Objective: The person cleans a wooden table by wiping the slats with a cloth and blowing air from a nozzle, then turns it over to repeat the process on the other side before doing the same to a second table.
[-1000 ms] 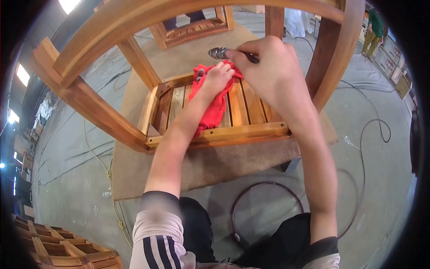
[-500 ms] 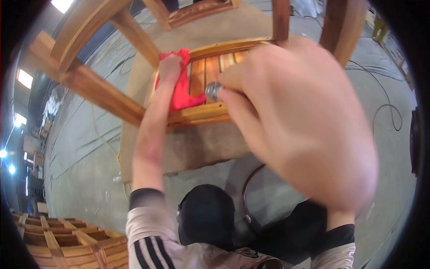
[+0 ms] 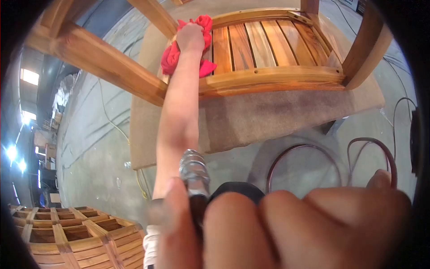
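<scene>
My left hand (image 3: 190,38) is closed on a bunched red cloth (image 3: 171,58) at the left end of a slatted wooden chair frame (image 3: 273,78). The cloth covers part of the slats and the frame's corner. Close to the camera, blurred and large, my right hand (image 3: 286,228) wraps round a metal-nosed tool (image 3: 194,172). Its ribbed silvery tip points up and away, overlapping my left forearm in the view. Most of the tool's body is hidden by my fingers, so its exact kind does not show. A dark red hose (image 3: 380,145) curves beside this hand.
The chair frame rests on a brown fabric-covered platform (image 3: 260,121), its legs jutting up at left and right. Slatted wooden pieces (image 3: 89,235) stand at lower left. Hose loops (image 3: 304,148) and a yellowish cord (image 3: 107,117) lie on the grey floor.
My right hand has drawn back from the chair's slats toward the camera with the tool, uncovering the frame's right side. My left hand stays on the cloth. The view has shifted.
</scene>
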The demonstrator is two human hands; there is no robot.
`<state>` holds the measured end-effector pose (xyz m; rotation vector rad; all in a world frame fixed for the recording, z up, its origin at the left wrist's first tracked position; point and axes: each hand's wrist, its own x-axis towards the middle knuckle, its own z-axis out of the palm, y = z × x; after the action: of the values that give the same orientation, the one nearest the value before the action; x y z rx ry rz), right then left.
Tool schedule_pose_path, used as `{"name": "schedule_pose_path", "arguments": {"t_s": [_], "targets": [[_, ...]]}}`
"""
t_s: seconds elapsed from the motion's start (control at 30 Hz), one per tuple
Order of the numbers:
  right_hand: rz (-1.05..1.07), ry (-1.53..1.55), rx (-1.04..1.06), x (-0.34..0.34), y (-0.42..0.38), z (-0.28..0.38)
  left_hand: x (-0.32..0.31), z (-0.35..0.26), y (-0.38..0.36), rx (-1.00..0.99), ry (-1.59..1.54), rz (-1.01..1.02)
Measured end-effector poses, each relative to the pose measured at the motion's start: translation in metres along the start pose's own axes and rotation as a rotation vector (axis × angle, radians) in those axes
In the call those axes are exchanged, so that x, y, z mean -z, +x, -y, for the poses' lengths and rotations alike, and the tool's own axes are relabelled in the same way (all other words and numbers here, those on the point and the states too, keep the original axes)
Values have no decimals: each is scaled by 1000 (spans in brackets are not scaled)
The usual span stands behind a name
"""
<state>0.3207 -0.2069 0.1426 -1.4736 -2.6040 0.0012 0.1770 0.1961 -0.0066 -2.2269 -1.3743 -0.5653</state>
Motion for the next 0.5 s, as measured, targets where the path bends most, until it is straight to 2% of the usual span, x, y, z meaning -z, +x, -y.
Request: {"name": "schedule_pose_path", "arguments": {"t_s": [0.17, 0.2, 0.3, 0.5], "targets": [[27, 23, 17, -19, 3, -3, 9, -13, -3, -95, 41, 42], [41, 13, 34, -21, 2, 1, -9, 0, 2, -144, 126, -81], [52, 34, 43, -28, 0, -2, -14, 11, 3, -98, 136, -51], [53, 92, 56, -38, -8, -24, -10, 40, 13, -140, 112, 48]]}}
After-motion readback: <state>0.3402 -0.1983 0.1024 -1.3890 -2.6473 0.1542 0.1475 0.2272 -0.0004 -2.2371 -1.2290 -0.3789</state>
